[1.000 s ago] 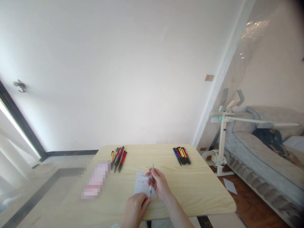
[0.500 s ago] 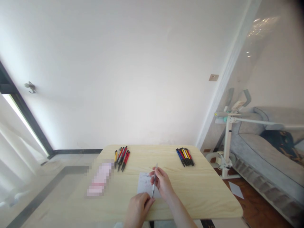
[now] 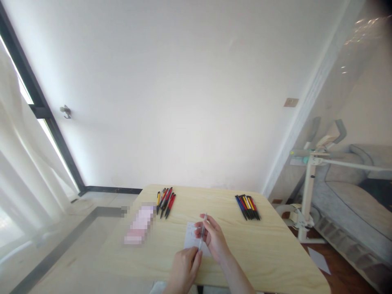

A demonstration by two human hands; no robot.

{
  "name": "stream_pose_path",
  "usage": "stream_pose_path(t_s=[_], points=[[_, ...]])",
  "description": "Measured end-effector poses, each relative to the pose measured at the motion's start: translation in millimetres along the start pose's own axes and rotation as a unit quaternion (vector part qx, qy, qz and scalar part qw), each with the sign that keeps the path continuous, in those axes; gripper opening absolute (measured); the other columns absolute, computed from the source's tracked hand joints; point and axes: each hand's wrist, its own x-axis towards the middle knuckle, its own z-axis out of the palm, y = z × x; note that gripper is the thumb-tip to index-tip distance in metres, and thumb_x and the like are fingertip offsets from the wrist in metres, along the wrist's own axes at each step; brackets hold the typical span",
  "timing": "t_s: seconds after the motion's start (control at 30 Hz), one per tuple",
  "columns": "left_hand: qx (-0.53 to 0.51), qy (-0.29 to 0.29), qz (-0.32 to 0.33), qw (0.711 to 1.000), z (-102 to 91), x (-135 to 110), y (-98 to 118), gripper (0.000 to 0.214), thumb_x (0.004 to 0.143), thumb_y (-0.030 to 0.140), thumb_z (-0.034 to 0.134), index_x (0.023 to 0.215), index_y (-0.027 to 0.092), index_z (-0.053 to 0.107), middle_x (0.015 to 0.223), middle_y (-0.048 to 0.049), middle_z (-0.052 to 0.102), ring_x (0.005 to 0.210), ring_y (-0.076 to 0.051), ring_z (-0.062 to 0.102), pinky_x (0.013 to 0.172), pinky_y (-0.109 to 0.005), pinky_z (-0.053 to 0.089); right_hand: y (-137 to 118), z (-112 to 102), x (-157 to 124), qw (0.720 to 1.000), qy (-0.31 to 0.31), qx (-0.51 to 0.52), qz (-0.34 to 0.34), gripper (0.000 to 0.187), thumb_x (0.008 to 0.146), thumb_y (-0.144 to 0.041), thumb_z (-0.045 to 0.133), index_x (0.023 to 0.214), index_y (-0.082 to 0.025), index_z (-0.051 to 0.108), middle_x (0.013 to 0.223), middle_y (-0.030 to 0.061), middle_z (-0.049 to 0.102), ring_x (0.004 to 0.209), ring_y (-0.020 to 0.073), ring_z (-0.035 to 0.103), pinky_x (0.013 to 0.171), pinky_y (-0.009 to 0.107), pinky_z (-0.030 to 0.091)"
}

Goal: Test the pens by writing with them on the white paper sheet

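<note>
My right hand (image 3: 214,239) is closed around a thin clear pen (image 3: 203,228), its tip down on a small white sheet of paper (image 3: 191,234) near the front of the light wooden table (image 3: 275,245). My left hand (image 3: 183,269) rests at the paper's near edge with its fingers curled, touching the pen's lower end. A group of several red, black and yellow pens (image 3: 165,198) lies at the back left. Another bundle of several blue, red, yellow and black pens (image 3: 248,203) lies at the back right.
A blurred pink flat object (image 3: 139,224) lies on the table's left side. A white stand (image 3: 308,192) and a grey sofa (image 3: 355,200) are to the right. A window with a curtain (image 3: 24,163) is on the left, a white wall behind.
The view has swung to the left, so the table and hands sit further right in the picture. The hands keep the same hold on the pen over the paper.
</note>
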Motion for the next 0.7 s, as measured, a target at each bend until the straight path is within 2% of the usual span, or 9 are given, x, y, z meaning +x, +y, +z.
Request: stream_pose_path(t_s=[0.13,0.37,0.5,0.7], points=[[-0.022,0.004,-0.005,1.0,-0.1,-1.7,-1.3,0.033,0.09,0.031,0.032,0.067,0.019,0.052,0.062,-0.0009,0.061,0.059,-0.013,0.056,0.055,-0.021,0.035,-4.0,3.6,-0.1,1.0,-0.001,0.0,-0.009,0.024,0.075,-0.032,0.061,0.093,-0.016,0.056,0.07,0.0053,0.066,0.057,0.0151,0.059,0.056,0.028,0.043],[-0.016,0.013,-0.013,1.0,1.2,-3.1,-1.9,0.031,0.088,0.037,0.036,0.067,0.019,0.05,0.057,0.0005,0.057,0.054,-0.012,0.053,0.052,-0.02,0.034,-8.1,3.7,-0.3,1.0,0.012,-0.021,-0.018,0.034,0.08,-0.042,0.054,0.101,-0.016,0.054,0.063,0.0043,0.065,0.054,0.0157,0.057,0.055,0.029,0.041],[-0.015,0.019,-0.011,1.0,2.9,-2.7,-3.5,0.032,0.088,0.037,0.036,0.065,0.019,0.049,0.055,0.001,0.055,0.052,-0.011,0.051,0.051,-0.02,0.034,-9.6,4.0,-2.2,0.999,-0.003,-0.02,-0.031,0.027,0.082,-0.042,0.052,0.091,-0.017,0.056,0.063,0.0035,0.064,0.054,0.0153,0.057,0.055,0.028,0.04],[-0.019,0.03,-0.018,0.999,5.5,-0.6,-9.2,0.032,0.086,0.039,0.04,0.061,0.019,0.046,0.054,0.0017,0.053,0.051,-0.011,0.049,0.05,-0.019,0.034,-13.4,4.0,-2.7,0.998,-0.02,-0.016,-0.048,0.023,0.078,-0.039,0.059,0.077,-0.016,0.06,0.064,0.003,0.062,0.057,0.0134,0.054,0.056,0.026,0.039]])
